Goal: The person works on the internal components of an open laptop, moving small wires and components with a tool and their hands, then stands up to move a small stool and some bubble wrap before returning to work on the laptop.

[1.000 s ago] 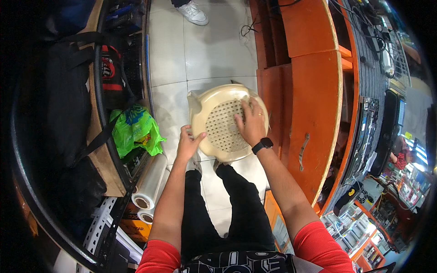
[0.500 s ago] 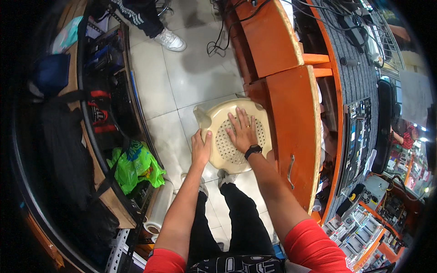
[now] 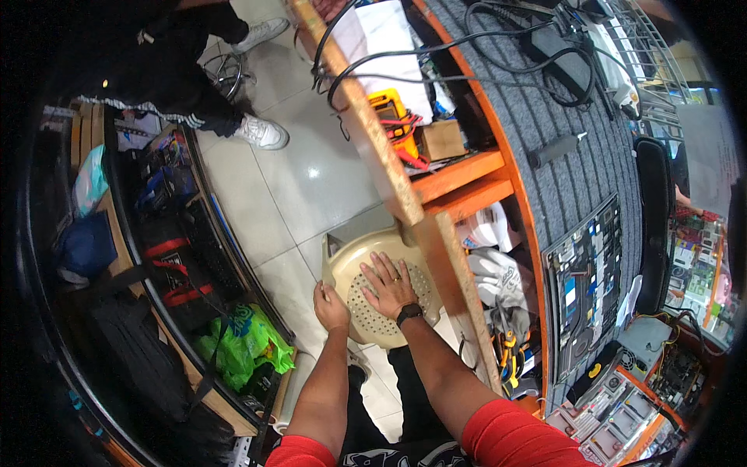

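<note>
A beige plastic stool point(image 3: 354, 263) with a round patch of holes in its seat stands on the floor in front of my legs. My left hand point(image 3: 331, 306) grips the stool's left rim, its fingers curled at the edge. Flat on the perforated seat lies my right hand point(image 3: 387, 284), fingers spread, with a ring and a dark wristwatch. The stool's right side sits close against the orange cabinet's open drawers and is partly hidden by them.
At right, open drawers hold a yellow multimeter point(image 3: 387, 109) and pliers point(image 3: 510, 354). A screwdriver point(image 3: 556, 150) and an opened laptop point(image 3: 580, 288) lie on the ribbed grey worktop. A green plastic bag point(image 3: 245, 346) sits on the left shelf. Another person's shoe point(image 3: 263, 131) is ahead.
The view has shifted, bringing the drawers' contents and more of the other person into sight. Both hands keep their places on the stool, which appears lower and further left.
</note>
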Demonstrator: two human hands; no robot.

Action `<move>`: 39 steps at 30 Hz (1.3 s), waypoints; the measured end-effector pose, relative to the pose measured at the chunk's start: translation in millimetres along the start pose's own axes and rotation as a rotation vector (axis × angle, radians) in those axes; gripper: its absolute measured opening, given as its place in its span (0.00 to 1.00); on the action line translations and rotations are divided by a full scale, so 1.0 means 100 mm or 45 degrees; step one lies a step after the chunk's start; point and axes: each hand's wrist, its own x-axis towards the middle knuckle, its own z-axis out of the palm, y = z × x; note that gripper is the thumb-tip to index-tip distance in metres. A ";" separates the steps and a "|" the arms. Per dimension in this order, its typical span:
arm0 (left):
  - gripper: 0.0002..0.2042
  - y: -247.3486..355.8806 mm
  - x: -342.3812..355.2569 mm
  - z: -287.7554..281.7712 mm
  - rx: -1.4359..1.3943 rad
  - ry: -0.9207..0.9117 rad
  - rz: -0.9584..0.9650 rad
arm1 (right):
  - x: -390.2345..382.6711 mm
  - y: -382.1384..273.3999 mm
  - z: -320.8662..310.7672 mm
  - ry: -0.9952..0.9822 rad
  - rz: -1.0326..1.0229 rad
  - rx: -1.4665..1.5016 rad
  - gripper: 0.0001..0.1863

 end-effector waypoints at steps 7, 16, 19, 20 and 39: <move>0.23 0.13 0.02 -0.02 0.046 -0.017 0.009 | 0.03 0.01 0.03 0.010 -0.003 0.002 0.36; 0.24 -0.03 0.04 0.05 0.011 -0.077 0.033 | 0.03 0.04 -0.01 0.054 0.000 -0.042 0.35; 0.23 -0.11 0.01 0.05 -0.010 -0.063 0.046 | 0.00 0.00 -0.03 -0.079 0.059 -0.075 0.36; 0.23 -0.15 0.01 0.06 -0.016 -0.059 0.051 | -0.01 0.00 -0.04 -0.136 0.081 -0.075 0.36; 0.27 -0.19 0.06 0.02 -0.109 -0.124 0.066 | -0.03 -0.01 0.01 0.139 -0.019 -0.104 0.36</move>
